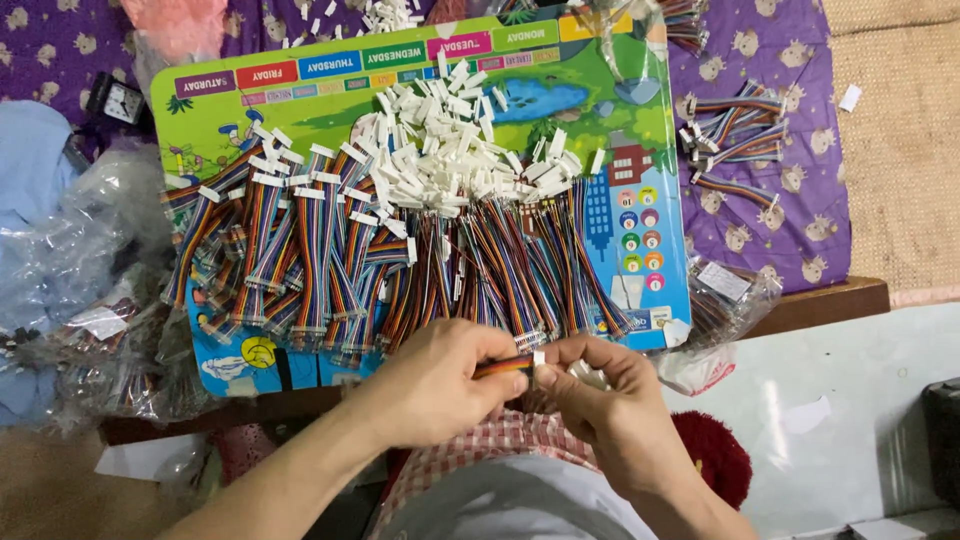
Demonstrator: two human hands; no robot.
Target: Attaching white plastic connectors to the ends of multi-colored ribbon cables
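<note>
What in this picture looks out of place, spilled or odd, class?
The work surface is a child's colourful board, an odd bench for wiring. White connectors lie heaped on it, and some have spilled past its far edge onto the purple cloth. The left hand and right hand hold one cable.

A single view, from a camera worn on the person's head, looks steeply down and forward over the lap. It sits close to the work: both forearms enter from 6 o'clock, and the left hand [430, 385] and right hand [600, 395] meet just below centre. A colourful board [640, 150] fills the middle and stretches toward 12 o'clock. Purple patterned cloth [790, 220] lies at 2 o'clock, pale floor [860, 400] at 4 o'clock.
</note>
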